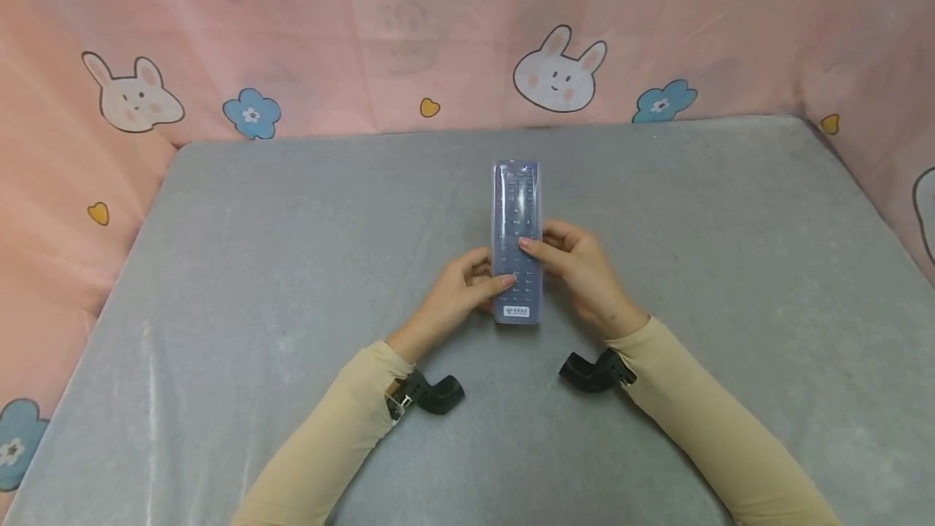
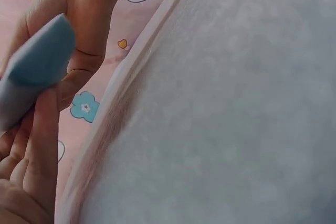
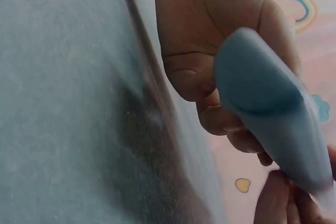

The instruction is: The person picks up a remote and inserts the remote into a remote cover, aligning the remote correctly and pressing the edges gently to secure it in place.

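A long blue-grey remote control (image 1: 516, 266) in a shiny clear cover is held up over the grey table, its button face toward the head camera and a small white label at its lower end. My left hand (image 1: 456, 291) grips its lower left edge, thumb across the buttons. On the other edge, a little higher, my right hand (image 1: 584, 270) pinches it with the thumb on the front. Fingers of both hands curl behind it, partly hidden. Both wrist views show the rounded lower end of the remote control (image 2: 44, 51) close up.
The grey cloth-covered table (image 1: 292, 226) spreads out on all sides of the hands. A pink curtain (image 1: 453, 15) printed with rabbits, flowers and hearts hangs along its back and sides. Black wrist mounts (image 1: 441, 394) jut inward from both beige sleeves.
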Available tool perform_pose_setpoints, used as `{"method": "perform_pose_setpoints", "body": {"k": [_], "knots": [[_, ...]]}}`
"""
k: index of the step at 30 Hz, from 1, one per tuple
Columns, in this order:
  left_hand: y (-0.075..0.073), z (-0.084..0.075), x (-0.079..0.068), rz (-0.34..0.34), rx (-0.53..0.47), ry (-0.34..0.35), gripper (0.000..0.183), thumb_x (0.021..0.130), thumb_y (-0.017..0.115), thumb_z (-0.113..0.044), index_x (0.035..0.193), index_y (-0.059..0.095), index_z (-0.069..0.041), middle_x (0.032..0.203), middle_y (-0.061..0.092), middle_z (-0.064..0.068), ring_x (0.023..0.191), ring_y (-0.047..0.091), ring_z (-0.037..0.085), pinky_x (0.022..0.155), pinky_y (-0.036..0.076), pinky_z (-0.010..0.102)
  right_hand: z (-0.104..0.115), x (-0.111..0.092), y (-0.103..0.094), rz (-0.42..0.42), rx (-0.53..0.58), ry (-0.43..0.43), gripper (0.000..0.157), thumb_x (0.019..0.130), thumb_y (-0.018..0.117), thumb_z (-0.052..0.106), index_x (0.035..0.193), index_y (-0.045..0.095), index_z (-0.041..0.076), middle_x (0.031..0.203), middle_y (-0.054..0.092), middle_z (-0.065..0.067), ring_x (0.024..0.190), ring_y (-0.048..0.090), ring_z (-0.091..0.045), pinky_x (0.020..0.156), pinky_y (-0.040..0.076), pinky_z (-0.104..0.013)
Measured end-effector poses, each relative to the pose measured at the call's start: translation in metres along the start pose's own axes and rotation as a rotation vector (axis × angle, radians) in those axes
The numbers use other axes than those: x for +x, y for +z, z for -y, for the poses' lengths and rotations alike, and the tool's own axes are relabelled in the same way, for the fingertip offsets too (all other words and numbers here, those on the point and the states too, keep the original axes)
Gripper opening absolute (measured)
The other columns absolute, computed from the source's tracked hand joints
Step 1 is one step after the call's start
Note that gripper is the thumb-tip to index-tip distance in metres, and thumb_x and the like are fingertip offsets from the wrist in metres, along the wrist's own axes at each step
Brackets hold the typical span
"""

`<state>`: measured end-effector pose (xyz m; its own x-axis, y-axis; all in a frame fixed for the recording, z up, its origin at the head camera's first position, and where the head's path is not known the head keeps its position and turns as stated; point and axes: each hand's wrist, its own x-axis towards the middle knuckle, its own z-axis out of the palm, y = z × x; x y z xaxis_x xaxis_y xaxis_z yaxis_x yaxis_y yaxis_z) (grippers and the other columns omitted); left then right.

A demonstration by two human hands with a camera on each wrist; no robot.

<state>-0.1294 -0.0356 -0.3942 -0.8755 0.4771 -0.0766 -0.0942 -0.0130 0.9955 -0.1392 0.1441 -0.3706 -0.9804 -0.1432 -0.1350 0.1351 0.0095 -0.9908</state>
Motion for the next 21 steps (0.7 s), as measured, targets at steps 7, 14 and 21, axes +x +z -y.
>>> {"method": "perform_pose_setpoints", "body": {"k": [7,14,21], "knots": [[-0.001,-0.001,0.002,-0.146,-0.037,-0.050,0.029,0.089,0.062,-0.005,0.114,0.054,0.009,0.097,0.066,0.024,0.072,0.065,0.014,0.067,0.056,0.034,-0.005,0.002,0.000,0.083,-0.022,0.035,0.034,0.090,0.059,0.002,0.117,0.052,-0.016,0.090,0.066,0.000,0.077,0.063,-0.010,0.070,0.054,-0.027],[-0.007,0.001,0.006,-0.180,-0.030,-0.145,0.040,0.084,0.067,-0.002,0.120,0.053,0.009,0.100,0.067,0.023,0.075,0.065,0.015,0.070,0.055,0.030,-0.013,0.006,0.000,0.120,-0.014,0.085,0.033,0.089,0.059,-0.004,0.116,0.050,-0.021,0.085,0.068,-0.003,0.073,0.065,-0.009,0.067,0.055,-0.027],[-0.018,0.000,0.005,-0.140,0.077,-0.172,0.043,0.079,0.073,-0.002,0.116,0.055,0.007,0.095,0.068,0.019,0.078,0.065,0.017,0.073,0.054,0.029,-0.019,0.007,-0.001,0.152,-0.046,0.106,0.034,0.087,0.061,-0.004,0.115,0.052,-0.021,0.086,0.069,-0.006,0.072,0.065,-0.010,0.065,0.055,-0.027]]}}
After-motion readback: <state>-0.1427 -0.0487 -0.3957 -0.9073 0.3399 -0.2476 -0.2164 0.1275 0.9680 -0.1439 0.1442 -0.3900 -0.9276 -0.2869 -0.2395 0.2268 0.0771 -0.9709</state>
